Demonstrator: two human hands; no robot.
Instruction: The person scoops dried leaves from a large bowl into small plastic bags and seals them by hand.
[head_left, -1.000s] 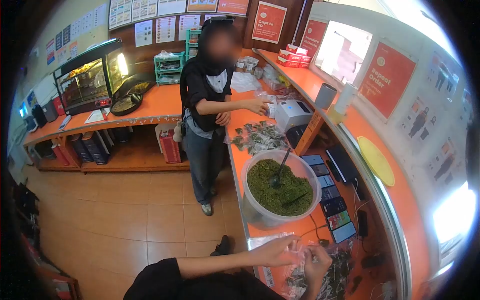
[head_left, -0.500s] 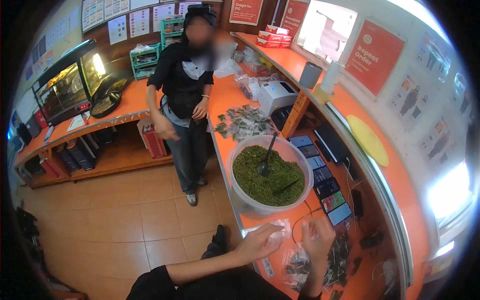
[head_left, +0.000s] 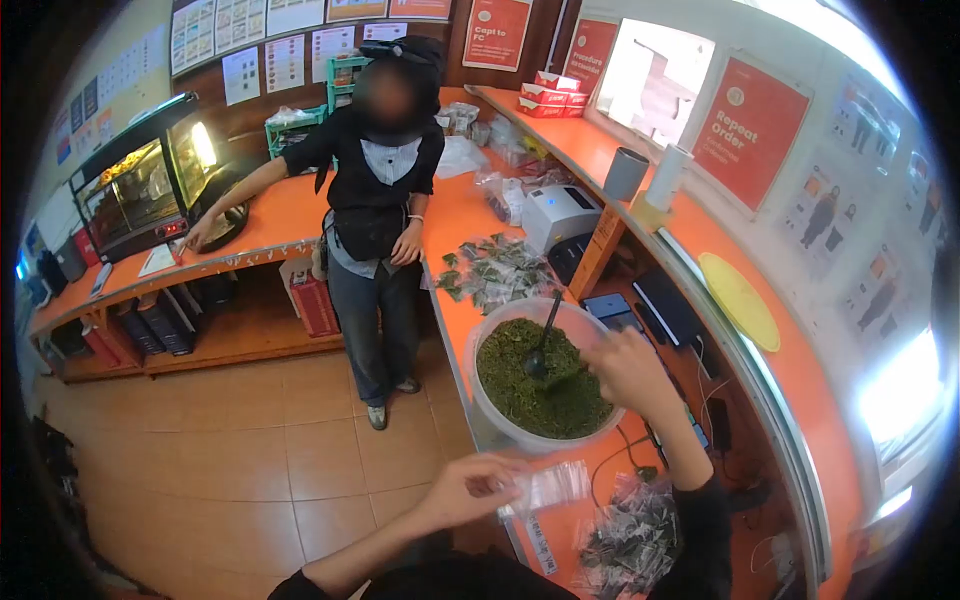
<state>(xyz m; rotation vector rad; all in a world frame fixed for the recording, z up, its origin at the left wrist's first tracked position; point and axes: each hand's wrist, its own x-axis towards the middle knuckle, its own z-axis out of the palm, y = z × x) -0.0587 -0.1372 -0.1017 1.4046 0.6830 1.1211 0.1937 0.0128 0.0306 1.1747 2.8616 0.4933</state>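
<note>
A large translucent tub [head_left: 478, 395] of chopped green herbs [head_left: 525, 400] stands on the orange counter. A black ladle [head_left: 537, 360] leans in the herbs, its handle upward. My right hand [head_left: 632, 370] is closed over the tub's right side on a dark spoon, whose end is in the herbs and partly hidden. Below the tub, my left hand [head_left: 468, 492] pinches a small clear plastic bag at its fingertips. Beside these fingers lies a stack of flat clear bags [head_left: 560, 484]. Filled little bags [head_left: 630, 540] are heaped by my right forearm.
Another heap of filled bags [head_left: 505, 270] lies behind the tub, near a white label printer [head_left: 563, 217]. Phones [head_left: 607, 306] and cables line the lower shelf at right. A co-worker [head_left: 385, 180] stands across the corner, one arm stretched toward a black pan [head_left: 225, 228].
My right hand has moved from beside my left hand up to the spoon in the tub. My left hand has shifted slightly left. The co-worker's arm has reached out toward the pan.
</note>
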